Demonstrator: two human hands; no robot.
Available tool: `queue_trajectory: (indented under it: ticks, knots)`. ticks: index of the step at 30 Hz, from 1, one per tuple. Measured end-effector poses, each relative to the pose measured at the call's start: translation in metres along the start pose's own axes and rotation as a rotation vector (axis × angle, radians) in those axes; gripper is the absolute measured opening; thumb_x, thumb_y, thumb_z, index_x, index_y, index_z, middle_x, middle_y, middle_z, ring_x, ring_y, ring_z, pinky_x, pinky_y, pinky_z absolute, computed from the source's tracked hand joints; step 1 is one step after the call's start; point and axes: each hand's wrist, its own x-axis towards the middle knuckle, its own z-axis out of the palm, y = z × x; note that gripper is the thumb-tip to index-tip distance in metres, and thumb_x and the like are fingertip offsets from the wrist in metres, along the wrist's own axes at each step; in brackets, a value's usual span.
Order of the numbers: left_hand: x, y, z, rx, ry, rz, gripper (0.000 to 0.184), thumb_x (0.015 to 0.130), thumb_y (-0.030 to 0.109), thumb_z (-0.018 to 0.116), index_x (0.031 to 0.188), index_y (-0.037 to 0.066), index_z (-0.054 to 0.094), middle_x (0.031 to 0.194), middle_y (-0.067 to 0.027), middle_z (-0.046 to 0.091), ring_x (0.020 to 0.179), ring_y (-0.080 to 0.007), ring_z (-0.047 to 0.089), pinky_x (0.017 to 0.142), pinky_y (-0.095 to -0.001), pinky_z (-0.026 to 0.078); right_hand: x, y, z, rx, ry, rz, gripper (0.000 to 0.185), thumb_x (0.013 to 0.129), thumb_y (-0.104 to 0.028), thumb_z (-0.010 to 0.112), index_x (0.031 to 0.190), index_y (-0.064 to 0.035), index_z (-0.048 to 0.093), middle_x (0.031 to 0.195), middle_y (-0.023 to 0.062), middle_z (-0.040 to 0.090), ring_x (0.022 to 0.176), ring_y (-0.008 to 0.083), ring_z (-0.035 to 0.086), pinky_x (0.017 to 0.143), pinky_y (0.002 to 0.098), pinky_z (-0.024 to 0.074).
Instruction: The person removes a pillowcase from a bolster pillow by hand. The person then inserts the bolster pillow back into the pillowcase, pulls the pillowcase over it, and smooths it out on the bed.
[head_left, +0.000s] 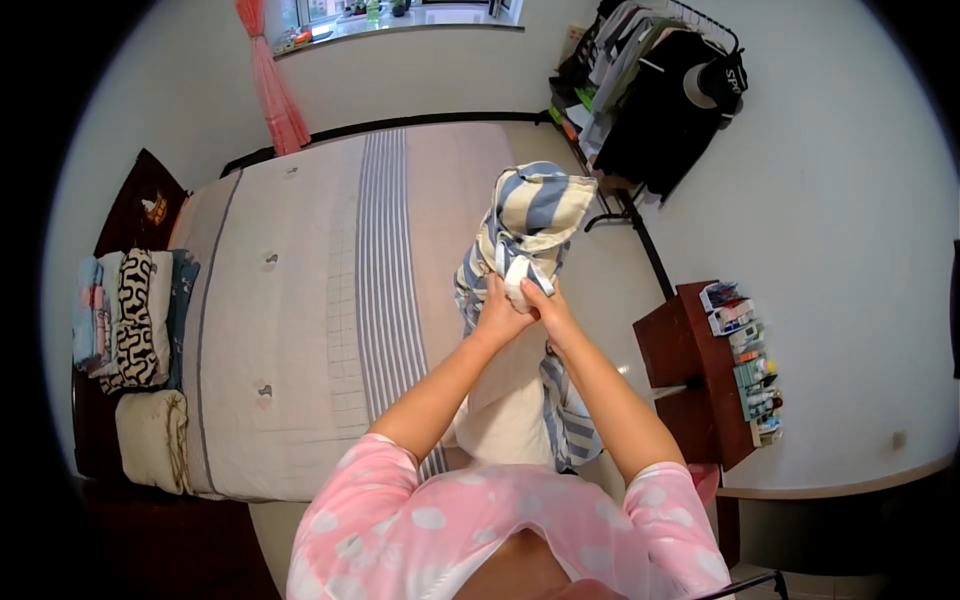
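Two hands, both closed on one bunch: L hand & R hand grip the striped cloth, w/ white cloth poking out btwn them. Can't tell which layers each one pinches. Bunch is held out in front of the pink top, by the foot edge of the bed; more white & stripes hang below the wrists.

Prob. held w/ both hands close together so the layers don't slip apart. Patterned bedding & a cream quilt sit folded by the headboard, likely to be out of the way. Black top hangs, prob. vs. creases.

Count: 1 striped cloth, 1 bed, 1 cream quilt, 1 curtain, 1 cap, 3 small motifs on the bed's left part. White cloth: 1 piece or 2, can't tell.
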Motion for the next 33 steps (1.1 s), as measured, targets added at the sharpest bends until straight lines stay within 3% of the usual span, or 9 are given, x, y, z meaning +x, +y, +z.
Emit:
queue_trajectory:
  ticks: [1,3,7,11,14,19,21,28,33]
  knots:
    - [0.000,0.005,-0.005,-0.184,0.085,-0.078,0.070,0.066,0.026,0.077,0.123,0.000,0.047,0.122,-0.0224,0.051,0.103,-0.0376,0.057,0.089,-0.0390,0.045,0.000,0.001,-0.001,-0.027,-0.045,0.011,0.080,0.081,-0.036,0.068,0.139,0.0012,0.026,0.136,0.0155,0.041,0.127,0.0237,0.038,0.105,0.0333,0.0295]
    - [0.009,-0.006,-0.014,-0.342,0.142,-0.174,0.053,0.068,0.019,0.074,0.114,0.000,0.054,0.111,-0.0193,0.058,0.098,-0.0326,0.060,0.084,-0.0366,0.046,0.002,-0.004,-0.007,-0.222,-0.115,0.064,0.090,0.080,-0.038,0.067,0.144,0.0010,0.017,0.145,0.0198,0.030,0.135,0.0265,0.027,0.109,0.0339,0.0213]
    - [0.022,-0.042,-0.024,-0.530,0.261,-0.351,0.029,0.074,0.009,0.067,0.101,0.000,0.063,0.095,-0.0109,0.067,0.089,-0.0218,0.063,0.080,-0.0309,0.046,0.008,0.004,-0.023,-0.375,-0.242,0.044,0.097,0.076,-0.030,0.070,0.147,-0.0018,0.010,0.148,0.0224,0.024,0.137,0.0292,0.023,0.110,0.0347,0.0203]
    - [0.026,-0.046,-0.027,-0.638,0.225,-0.342,0.030,0.077,0.009,0.066,0.105,-0.001,0.062,0.101,-0.0068,0.066,0.092,-0.0166,0.060,0.082,-0.0289,0.046,0.013,0.004,-0.019,-0.395,-0.262,-0.012,0.100,0.072,-0.015,0.071,0.148,-0.0041,0.006,0.149,0.0223,0.021,0.138,0.0292,0.021,0.110,0.0345,0.0203]
    - [0.033,-0.075,-0.013,-0.675,0.216,-0.271,0.049,0.075,0.014,0.070,0.119,0.000,0.053,0.105,-0.0108,0.064,0.096,-0.0216,0.060,0.084,-0.0301,0.045,0.016,0.003,-0.017,-0.335,-0.246,0.000,0.100,0.073,-0.006,0.069,0.148,-0.0063,0.003,0.151,0.0196,0.017,0.139,0.0265,0.018,0.110,0.0334,0.0197]
    - [0.057,-0.110,-0.016,-0.036,0.337,-0.406,0.089,0.068,0.028,0.079,0.138,0.005,0.029,0.130,-0.0212,0.044,0.120,-0.0346,0.043,0.099,-0.0390,0.037,0.041,0.058,-0.042,-0.736,-0.127,-0.345,0.100,0.069,-0.007,0.072,0.148,-0.0148,0.011,0.149,0.0218,0.021,0.138,0.0327,0.021,0.110,0.0376,0.0239]
    - [0.048,-0.117,-0.023,0.100,0.301,-0.505,0.090,0.066,0.034,0.080,0.138,0.007,0.031,0.141,-0.0220,0.030,0.130,-0.0378,0.030,0.106,-0.0434,0.030,0.040,0.080,-0.057,-0.715,-0.110,-0.305,0.098,0.069,-0.006,0.071,0.148,-0.0145,0.015,0.149,0.0225,0.021,0.139,0.0346,0.019,0.110,0.0395,0.0231]
    - [-0.147,-0.244,0.051,-0.102,-0.081,-0.861,0.070,0.070,0.020,0.078,0.129,-0.001,0.046,0.127,-0.0235,0.050,0.118,-0.0335,0.049,0.098,-0.0399,0.041,-0.014,0.200,-0.130,-0.274,-0.046,0.296,0.077,0.076,-0.002,0.062,0.144,-0.0131,0.028,0.137,0.0185,0.042,0.120,0.0261,0.046,0.096,0.0353,0.0407]
    - [-0.261,-0.218,0.081,0.027,-0.250,-1.057,0.082,0.069,0.033,0.077,0.135,0.005,0.039,0.130,-0.0237,0.047,0.120,-0.0344,0.047,0.100,-0.0396,0.039,-0.053,0.258,-0.189,-0.238,0.076,0.551,0.066,0.078,-0.006,0.060,0.139,-0.0123,0.035,0.128,0.0136,0.051,0.103,0.0185,0.054,0.082,0.0306,0.0453]
